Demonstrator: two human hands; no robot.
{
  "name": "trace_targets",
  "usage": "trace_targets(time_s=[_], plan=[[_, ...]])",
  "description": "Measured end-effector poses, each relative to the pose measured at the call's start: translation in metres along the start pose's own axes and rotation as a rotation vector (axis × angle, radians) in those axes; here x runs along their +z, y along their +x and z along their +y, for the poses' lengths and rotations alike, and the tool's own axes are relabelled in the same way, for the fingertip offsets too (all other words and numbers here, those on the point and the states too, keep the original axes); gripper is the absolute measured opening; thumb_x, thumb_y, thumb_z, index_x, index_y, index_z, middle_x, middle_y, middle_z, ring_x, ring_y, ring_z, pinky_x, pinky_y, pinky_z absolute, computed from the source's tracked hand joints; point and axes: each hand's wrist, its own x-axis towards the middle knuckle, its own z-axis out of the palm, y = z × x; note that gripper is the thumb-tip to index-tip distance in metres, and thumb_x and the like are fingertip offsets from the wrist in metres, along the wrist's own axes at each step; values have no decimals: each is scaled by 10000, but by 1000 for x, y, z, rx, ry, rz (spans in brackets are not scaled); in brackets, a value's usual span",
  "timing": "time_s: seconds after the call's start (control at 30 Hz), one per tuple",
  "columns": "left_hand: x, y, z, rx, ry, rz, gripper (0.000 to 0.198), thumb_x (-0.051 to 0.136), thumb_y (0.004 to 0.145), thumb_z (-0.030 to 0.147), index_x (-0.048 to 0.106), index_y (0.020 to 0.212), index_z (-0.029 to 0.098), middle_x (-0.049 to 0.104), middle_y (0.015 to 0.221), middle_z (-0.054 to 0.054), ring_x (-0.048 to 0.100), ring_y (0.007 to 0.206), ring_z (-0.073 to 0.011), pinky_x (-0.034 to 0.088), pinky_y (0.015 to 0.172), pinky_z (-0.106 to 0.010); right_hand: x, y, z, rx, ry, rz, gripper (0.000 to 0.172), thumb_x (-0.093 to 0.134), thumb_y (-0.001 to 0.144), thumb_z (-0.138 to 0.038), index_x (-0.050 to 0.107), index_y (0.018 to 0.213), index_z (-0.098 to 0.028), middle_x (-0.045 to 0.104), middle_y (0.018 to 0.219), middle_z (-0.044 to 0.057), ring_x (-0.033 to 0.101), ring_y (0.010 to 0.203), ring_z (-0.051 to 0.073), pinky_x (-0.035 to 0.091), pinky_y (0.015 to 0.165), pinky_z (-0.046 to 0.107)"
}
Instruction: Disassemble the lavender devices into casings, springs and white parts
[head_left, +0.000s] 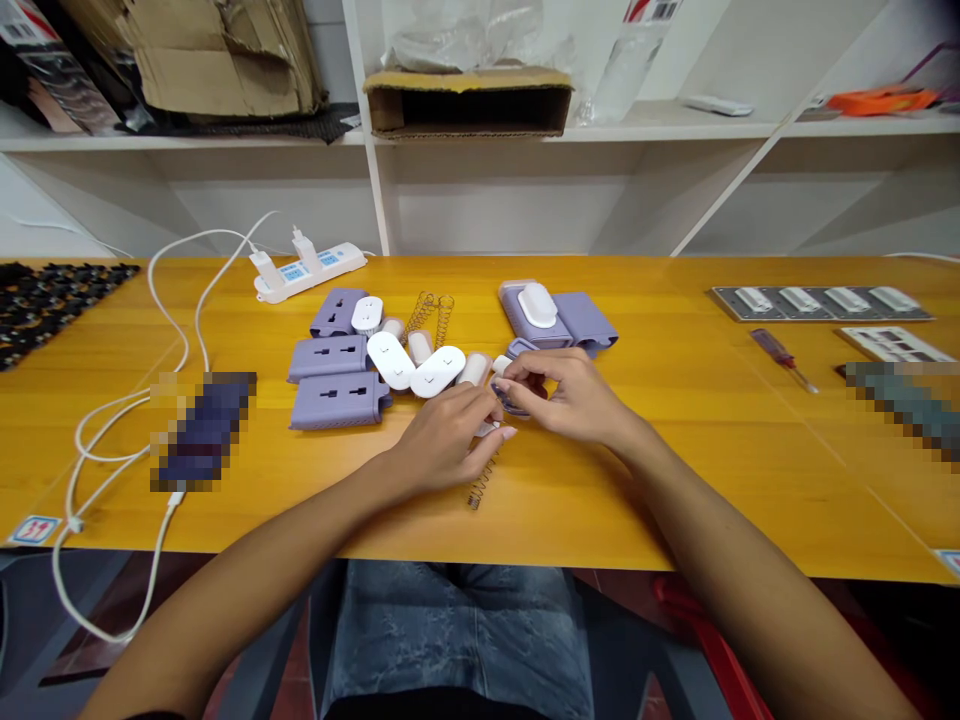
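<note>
My left hand (454, 435) is pinched around a small white part (486, 428), mostly hidden by the fingers. A coil spring (482, 487) extends below it on the table. My right hand (574, 395) curls its fingers on a small purple part (511, 398), close beside the left fingertips. Just left of my hands lie white oval caps (439, 371) and pale cylinders (474, 368). Three purple slotted housings (337, 400) are lined up farther left. Two more coil springs (444, 320) lie behind the caps.
Behind my right hand sits a purple housing with a white oval top (538, 305). A power strip (311, 272), white cable (157, 300) and blurred phone (206, 430) are at left. Rightward are a screwdriver (780, 355) and a grey strip with white blocks (821, 303). Shelves (615, 140) stand behind.
</note>
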Motion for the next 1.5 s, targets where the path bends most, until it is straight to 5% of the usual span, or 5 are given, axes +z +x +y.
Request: trace_targets(time_s=[0.33, 0.67, 1.03, 1.5], plan=[[0, 1, -3, -3, 6, 13, 108, 611, 1075, 254, 602, 981, 201, 734, 978, -79, 667, 917, -237, 543, 839, -379, 6, -1, 7, -141, -26, 37, 202, 651, 1034, -229, 772, 878, -188, 751, 735, 24, 605, 616, 146, 441, 604, 290], [-2, 2, -3, -17, -42, 15, 167, 653, 1077, 319, 615, 969, 197, 730, 964, -75, 661, 920, -234, 540, 837, -378, 9, -2, 5, -139, 17, 149, 213, 676, 1041, -242, 759, 849, -200, 702, 678, 1, 528, 549, 129, 429, 569, 285], [-3, 5, -3, -55, -116, 150, 156, 670, 1055, 261, 575, 943, 207, 664, 895, -25, 627, 853, -182, 496, 799, -326, 6, 3, -2, -4, 274, 72, 250, 762, 1002, -440, 835, 967, -204, 802, 962, 89, 691, 821, 211, 507, 716, 358], [-5, 6, 0, -123, -209, 193, 142, 659, 1022, 201, 578, 1137, 226, 696, 973, -16, 642, 828, -149, 500, 750, -289, 10, 1, 5, 327, 731, -58, 467, 958, 797, -563, 780, 1015, -190, 699, 713, 10, 536, 546, 130, 407, 523, 300]])
